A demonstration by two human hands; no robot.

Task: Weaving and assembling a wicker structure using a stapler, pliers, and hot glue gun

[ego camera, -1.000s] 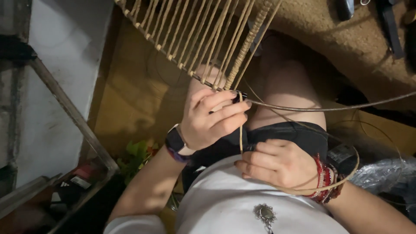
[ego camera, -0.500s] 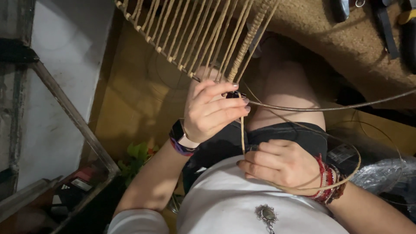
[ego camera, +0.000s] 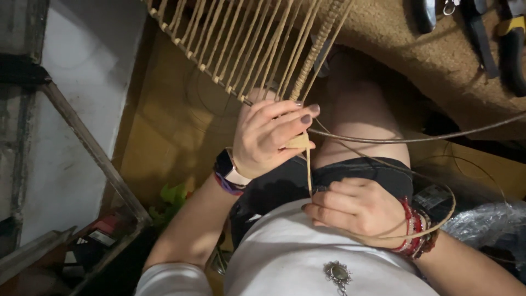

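While a metal frame and some green leaves sit unused at the far left, we work at the slanted rack of tan cords that hangs over our lap, its strands stretched taut so each can be picked out singly. Our left hand, watch and band at the wrist, is up at the rack's lower edge with its fingers curled shut, pinching the cord just where it meets a knotted column, which seems to us the way to hold the knot in place. From there the cord drops straight down to our right hand, closed in a fist around it low over the lap, apparently to keep it tight, the slack looping past the red bracelets. Pliers lie well apart at the upper right
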